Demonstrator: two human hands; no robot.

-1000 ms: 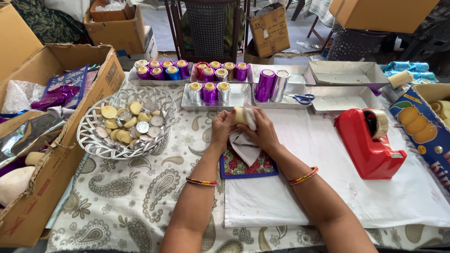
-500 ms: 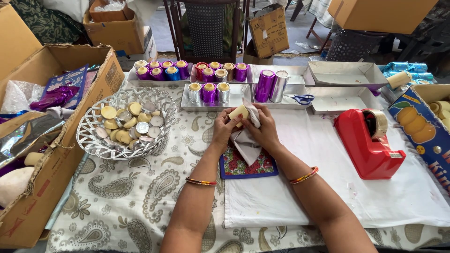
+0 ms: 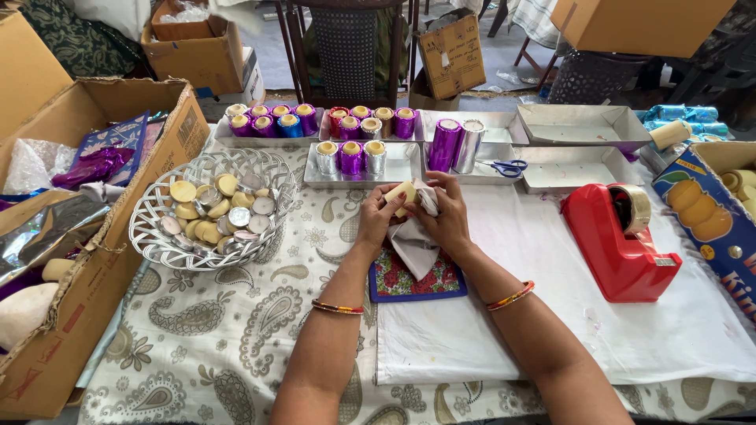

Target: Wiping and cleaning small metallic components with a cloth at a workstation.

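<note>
wire basket of wax discs left on bench | left hand closed on pale candle | right hand pinching white cloth against it, above floral mat | red tape dispenser right

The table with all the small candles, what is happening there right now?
A person sits at the table and holds a small yellow candle in the left hand, while the right hand holds a white cloth against it. To the left stands a silver wire basket of similar candles. Behind the hands, metal trays carry candles wrapped in purple, red and silver foil. A red tape dispenser stands at the right.
</note>
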